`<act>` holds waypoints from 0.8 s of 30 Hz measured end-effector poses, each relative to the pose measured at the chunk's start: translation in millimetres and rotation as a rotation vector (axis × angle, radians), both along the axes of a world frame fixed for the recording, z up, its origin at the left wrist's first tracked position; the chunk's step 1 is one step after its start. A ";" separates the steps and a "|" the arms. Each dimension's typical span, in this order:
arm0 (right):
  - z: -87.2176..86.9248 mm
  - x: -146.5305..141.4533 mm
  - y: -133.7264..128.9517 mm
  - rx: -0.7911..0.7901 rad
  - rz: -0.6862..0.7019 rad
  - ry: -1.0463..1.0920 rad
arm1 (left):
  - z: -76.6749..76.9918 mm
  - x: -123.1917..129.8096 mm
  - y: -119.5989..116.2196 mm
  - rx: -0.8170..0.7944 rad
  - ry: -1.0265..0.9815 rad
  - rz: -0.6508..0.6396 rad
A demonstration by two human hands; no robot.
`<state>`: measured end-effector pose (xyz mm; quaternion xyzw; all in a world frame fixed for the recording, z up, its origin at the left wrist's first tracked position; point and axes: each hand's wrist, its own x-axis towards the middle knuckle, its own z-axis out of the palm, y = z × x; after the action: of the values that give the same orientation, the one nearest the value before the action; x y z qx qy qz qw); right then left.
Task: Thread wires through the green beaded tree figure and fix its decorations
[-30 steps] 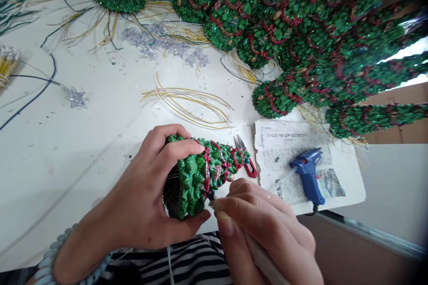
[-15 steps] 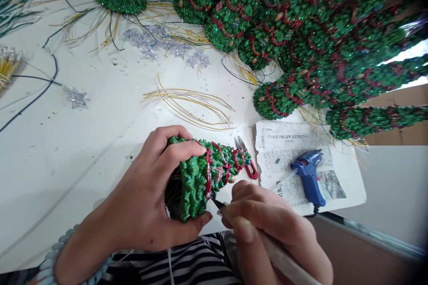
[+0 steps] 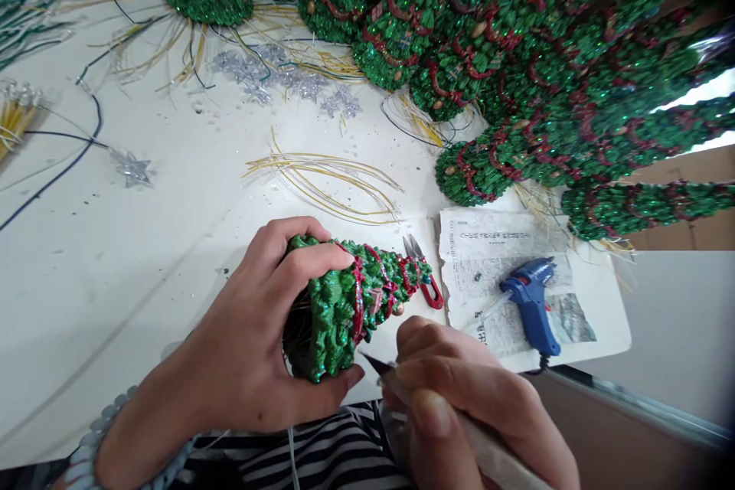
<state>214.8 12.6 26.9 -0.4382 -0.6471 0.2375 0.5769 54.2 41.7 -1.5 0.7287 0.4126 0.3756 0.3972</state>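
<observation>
A small glittery green Christmas tree figurine (image 3: 338,306) with red garlands lies on its side, its tip pointing right. My left hand (image 3: 258,321) is wrapped around its wide base, thumb below and fingers over the top. Thin wires show inside the hollow base, partly hidden by the palm. My right hand (image 3: 465,390) grips a pale-handled pointed tool (image 3: 376,362) with a dark tip, whose exact kind I cannot tell. The tip is just off the tree's lower edge, close to my left thumb. Behind the tree's narrow end lie red-handled snips (image 3: 429,287).
Many finished-looking trees (image 3: 471,168) crowd the back and right. Yellow wires (image 3: 327,184) lie mid-table, with clear plastic stars (image 3: 298,80) behind and another star (image 3: 133,167) at left. A blue glue gun (image 3: 531,306) rests on newspaper (image 3: 499,245).
My right hand has drawn the tool slightly down and away from the tree, so a gap shows at its tip. My left hand and the tree have stayed in place.
</observation>
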 end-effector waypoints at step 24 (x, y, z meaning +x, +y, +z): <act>7.0 4.4 -2.2 -0.040 0.068 -0.213 | 0.6 0.8 1.2 -0.017 -0.001 -0.002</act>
<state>219.2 10.4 33.9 -0.4501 -0.7143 0.2219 0.4878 55.0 42.9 -0.9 0.7255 0.4146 0.3721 0.4041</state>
